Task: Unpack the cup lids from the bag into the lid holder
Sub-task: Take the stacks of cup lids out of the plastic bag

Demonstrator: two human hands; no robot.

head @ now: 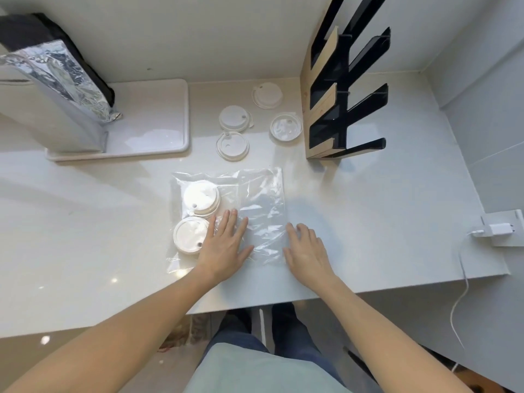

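Both hands flat on the bag, lids half unpacked

The left hand (225,246) lies spread and flat on the clear bag (255,211), fingertips just beside the two bagged lids (195,217) at its nine o'clock end; the right hand (304,251) rests open on the bag's three o'clock edge, gripping nothing. Four loose lids (256,120) sit on the surface (368,222) toward twelve o'clock, beside the lid holder (337,89), whose slots look empty. The step seems to be steadying the bag; next someone must find its mouth and draw out the last lids.
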